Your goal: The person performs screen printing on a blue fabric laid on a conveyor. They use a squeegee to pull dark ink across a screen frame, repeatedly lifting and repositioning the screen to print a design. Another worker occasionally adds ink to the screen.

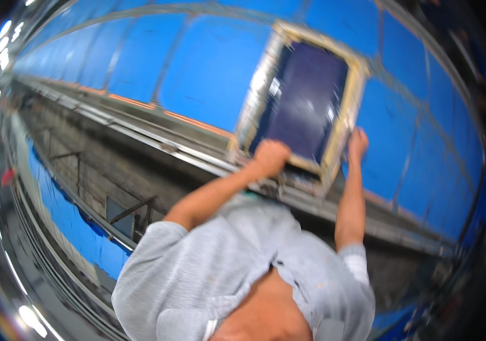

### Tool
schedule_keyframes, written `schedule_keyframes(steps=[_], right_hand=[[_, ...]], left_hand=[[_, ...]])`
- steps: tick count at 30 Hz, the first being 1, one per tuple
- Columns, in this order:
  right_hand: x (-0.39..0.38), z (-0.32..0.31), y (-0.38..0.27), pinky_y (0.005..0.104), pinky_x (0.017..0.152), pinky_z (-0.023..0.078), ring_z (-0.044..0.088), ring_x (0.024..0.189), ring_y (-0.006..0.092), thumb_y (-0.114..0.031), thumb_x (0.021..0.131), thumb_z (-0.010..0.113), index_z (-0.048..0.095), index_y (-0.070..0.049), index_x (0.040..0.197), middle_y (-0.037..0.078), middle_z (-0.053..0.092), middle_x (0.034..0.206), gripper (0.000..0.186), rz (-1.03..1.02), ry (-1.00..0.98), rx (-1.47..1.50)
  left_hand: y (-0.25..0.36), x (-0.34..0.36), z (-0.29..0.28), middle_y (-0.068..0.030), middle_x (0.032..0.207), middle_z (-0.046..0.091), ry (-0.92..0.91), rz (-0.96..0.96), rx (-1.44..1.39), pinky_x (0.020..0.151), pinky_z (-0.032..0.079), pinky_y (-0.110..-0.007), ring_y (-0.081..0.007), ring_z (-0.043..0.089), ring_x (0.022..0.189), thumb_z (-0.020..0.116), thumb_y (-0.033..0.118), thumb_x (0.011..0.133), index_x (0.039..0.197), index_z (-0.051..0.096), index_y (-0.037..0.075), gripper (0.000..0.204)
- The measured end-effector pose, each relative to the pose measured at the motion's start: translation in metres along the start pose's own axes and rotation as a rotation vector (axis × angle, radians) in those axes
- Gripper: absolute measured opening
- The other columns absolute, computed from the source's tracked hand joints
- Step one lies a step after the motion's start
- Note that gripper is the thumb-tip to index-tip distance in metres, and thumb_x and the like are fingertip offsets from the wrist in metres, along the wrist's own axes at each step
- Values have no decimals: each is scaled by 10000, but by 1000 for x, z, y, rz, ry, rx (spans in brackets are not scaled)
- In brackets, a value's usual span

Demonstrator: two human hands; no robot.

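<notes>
A rectangular screen-printing frame (354,94), its pale border taped and stained yellowish, lies over the blue panels of a long table. Inside it the mesh (305,96) looks dark purple and glossy, with bright reflections. My left hand (271,158) is closed at the frame's near edge, towards its left corner. On the right, my right hand (357,142) is closed against the outside of the frame's long side. Fingertips of both hands are hidden, and the picture is slightly blurred.
Blue panels (197,74) run in a row along the table, divided by grey strips. A metal rail (140,132) follows its near edge, close to my body. Behind on the left stands another blue-topped table (67,210) beyond a dark aisle with metal supports.
</notes>
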State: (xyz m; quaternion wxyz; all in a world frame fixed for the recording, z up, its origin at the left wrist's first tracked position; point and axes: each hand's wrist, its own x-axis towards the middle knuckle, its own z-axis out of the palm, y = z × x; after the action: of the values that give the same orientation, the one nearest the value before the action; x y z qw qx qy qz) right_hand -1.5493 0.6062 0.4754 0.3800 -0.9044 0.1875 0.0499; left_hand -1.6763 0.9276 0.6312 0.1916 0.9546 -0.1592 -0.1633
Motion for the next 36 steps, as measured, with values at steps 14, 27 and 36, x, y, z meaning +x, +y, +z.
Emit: schedule_keyframes(steps=[14, 27, 36], right_hand=[[-25, 1, -18, 466, 739, 465, 584, 805, 396, -300, 920, 621, 697, -11, 882, 212, 642, 863, 301, 26, 241, 45], [122, -21, -223, 449, 920, 471, 613, 1020, 340, -272, 790, 772, 712, -24, 1009, 133, 692, 1003, 336, -928, -44, -11], [198, 29, -249, 493, 788, 548, 684, 849, 407, -74, 734, 580, 744, -76, 926, 222, 706, 888, 252, -687, -399, -490]], left_hand=[[-1, -2, 21, -123, 1118, 707, 221, 92, 65, 871, 534, -397, -289, 684, 1035, 636, -21, 693, 1063, 682, 38, 377], [-101, 314, -76, -173, 708, 684, 414, 119, 258, 629, 549, -473, -361, 692, 676, 630, 90, 731, 788, 753, 123, 140], [-108, 375, -106, -180, 808, 711, 141, 80, 235, 699, 550, -462, -365, 699, 772, 632, 90, 738, 860, 766, 139, 188]])
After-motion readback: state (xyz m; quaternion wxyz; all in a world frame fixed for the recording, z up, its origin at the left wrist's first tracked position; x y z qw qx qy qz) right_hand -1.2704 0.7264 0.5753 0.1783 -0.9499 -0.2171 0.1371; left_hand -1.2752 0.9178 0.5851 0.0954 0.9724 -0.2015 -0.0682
